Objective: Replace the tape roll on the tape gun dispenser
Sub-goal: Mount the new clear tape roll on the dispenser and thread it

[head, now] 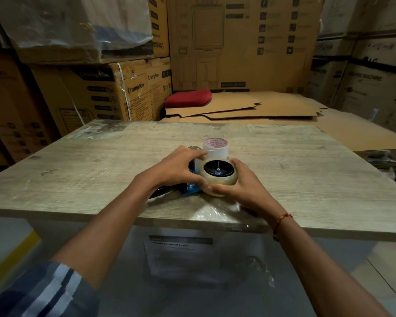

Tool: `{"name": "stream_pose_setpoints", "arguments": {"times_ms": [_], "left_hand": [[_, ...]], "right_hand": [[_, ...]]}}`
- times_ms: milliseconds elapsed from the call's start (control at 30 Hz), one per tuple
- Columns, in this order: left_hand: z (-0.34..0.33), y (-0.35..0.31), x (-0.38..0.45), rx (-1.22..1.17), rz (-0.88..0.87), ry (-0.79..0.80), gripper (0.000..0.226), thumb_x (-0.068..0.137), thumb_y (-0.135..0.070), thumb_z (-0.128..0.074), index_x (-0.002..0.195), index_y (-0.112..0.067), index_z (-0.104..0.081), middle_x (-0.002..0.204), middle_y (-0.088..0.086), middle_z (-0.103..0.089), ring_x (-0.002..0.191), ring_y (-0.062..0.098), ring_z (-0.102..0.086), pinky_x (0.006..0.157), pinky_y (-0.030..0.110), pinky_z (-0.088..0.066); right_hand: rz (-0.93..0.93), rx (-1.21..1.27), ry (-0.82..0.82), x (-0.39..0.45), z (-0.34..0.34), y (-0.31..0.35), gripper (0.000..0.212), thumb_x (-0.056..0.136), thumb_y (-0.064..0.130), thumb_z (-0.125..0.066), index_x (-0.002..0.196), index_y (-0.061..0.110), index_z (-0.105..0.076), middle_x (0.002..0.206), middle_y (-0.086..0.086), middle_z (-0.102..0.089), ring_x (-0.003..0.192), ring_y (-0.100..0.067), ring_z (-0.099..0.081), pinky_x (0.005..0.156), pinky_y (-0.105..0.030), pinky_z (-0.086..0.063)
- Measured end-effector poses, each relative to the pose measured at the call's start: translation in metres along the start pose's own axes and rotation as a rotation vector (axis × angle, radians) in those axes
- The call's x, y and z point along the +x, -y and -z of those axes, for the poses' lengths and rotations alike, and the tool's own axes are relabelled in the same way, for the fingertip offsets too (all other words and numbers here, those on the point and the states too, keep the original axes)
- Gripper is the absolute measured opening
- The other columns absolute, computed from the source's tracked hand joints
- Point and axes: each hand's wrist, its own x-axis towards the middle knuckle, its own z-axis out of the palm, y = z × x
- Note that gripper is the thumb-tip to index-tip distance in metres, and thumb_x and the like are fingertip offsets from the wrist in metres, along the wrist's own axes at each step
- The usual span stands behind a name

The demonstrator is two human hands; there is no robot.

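Observation:
A clear tape roll [224, 180] sits flat on the hub of a blue tape gun dispenser [190, 189] lying on its side on the wooden table [101, 170]. The black hub with a metal pin shows through the roll's core. My left hand [176, 168] grips the roll's left side and covers most of the dispenser. My right hand [240, 181] wraps the roll's right and front edge. Just behind stands an empty white cardboard core [215, 148] with red print inside.
Crumpled clear film [215, 210] lies at the table's near edge. Cardboard cartons are stacked at the left, the back and the right. Flattened cardboard sheets [249, 108] and a red cushion [188, 98] lie beyond the table.

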Motion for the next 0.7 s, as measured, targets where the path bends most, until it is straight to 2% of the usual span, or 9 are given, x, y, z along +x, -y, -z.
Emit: {"name": "stream_pose_setpoints", "arguments": {"times_ms": [67,133,233,300,367,533,633,700], "left_hand": [[0.003,0.002,-0.014,-0.109,-0.006,-0.135,0.089,0.077,-0.054,-0.077,0.152,-0.028,-0.038,0.152,-0.003,-0.042,0.139,0.015,-0.03,0.116,0.048,-0.033],[0.006,0.005,-0.032,-0.116,0.061,-0.242,0.084,0.081,-0.055,-0.071,0.152,-0.026,-0.037,0.153,-0.006,-0.041,0.138,0.017,-0.036,0.113,0.046,-0.036],[0.011,0.01,-0.055,-0.162,0.221,-0.199,0.072,0.084,-0.056,-0.067,0.146,-0.025,-0.047,0.129,-0.009,-0.057,0.111,0.016,-0.06,0.091,0.035,-0.05],[0.011,0.009,-0.062,-0.136,0.269,-0.191,0.055,0.087,-0.05,-0.068,0.134,-0.023,-0.061,0.115,-0.003,-0.068,0.096,0.015,-0.064,0.08,0.03,-0.051],[0.011,0.004,-0.064,-0.122,0.305,-0.21,0.045,0.089,-0.048,-0.068,0.125,-0.02,-0.066,0.105,0.001,-0.071,0.091,0.014,-0.064,0.078,0.031,-0.052],[0.007,-0.012,-0.065,-0.168,0.373,-0.212,0.03,0.09,-0.043,-0.07,0.1,-0.015,-0.066,0.095,0.005,-0.071,0.085,0.017,-0.067,0.073,0.036,-0.057],[-0.001,-0.024,-0.065,-0.182,0.361,-0.246,0.03,0.091,-0.035,-0.07,0.09,-0.006,-0.062,0.089,0.014,-0.072,0.082,0.03,-0.07,0.073,0.047,-0.059],[-0.006,-0.033,-0.065,-0.252,0.352,-0.259,0.026,0.093,-0.027,-0.069,0.089,-0.002,-0.061,0.084,0.018,-0.072,0.075,0.03,-0.071,0.066,0.045,-0.061]], "right_hand": [[-0.016,-0.037,-0.01,0.0,-0.001,-0.001,0.09,0.049,0.068,-0.081,0.126,0.033,-0.051,0.118,0.01,-0.059,0.109,-0.014,-0.06,0.092,-0.039,-0.055],[-0.033,-0.105,-0.027,0.001,-0.002,-0.002,0.089,0.048,0.076,-0.077,0.124,0.038,-0.05,0.12,0.013,-0.06,0.111,-0.017,-0.057,0.094,-0.048,-0.051],[-0.067,-0.172,-0.048,0.002,-0.005,0.001,0.095,0.046,0.083,-0.07,0.126,0.037,-0.049,0.124,0.011,-0.061,0.115,-0.019,-0.055,0.097,-0.051,-0.046],[-0.088,-0.195,-0.071,0.003,-0.008,0.005,0.098,0.044,0.087,-0.065,0.125,0.034,-0.05,0.123,0.009,-0.062,0.114,-0.02,-0.055,0.096,-0.05,-0.046],[-0.104,-0.229,-0.083,0.005,-0.01,0.008,0.098,0.047,0.088,-0.063,0.124,0.03,-0.05,0.123,0.005,-0.061,0.113,-0.021,-0.054,0.094,-0.05,-0.046],[-0.054,-0.306,-0.161,-0.008,-0.006,0.013,0.078,0.077,0.069,-0.067,0.137,0.022,-0.049,0.137,-0.003,-0.049,0.123,-0.024,-0.042,0.097,-0.044,-0.041],[0.049,-0.272,-0.198,-0.018,0.002,0.022,0.055,0.088,0.057,-0.064,0.128,0.019,-0.063,0.129,-0.001,-0.054,0.121,-0.021,-0.045,0.097,-0.039,-0.045],[0.072,-0.16,-0.143,-0.025,0.006,0.034,0.045,0.09,0.051,-0.065,0.121,0.018,-0.068,0.123,0.002,-0.057,0.115,-0.019,-0.054,0.089,-0.03,-0.049]]}}
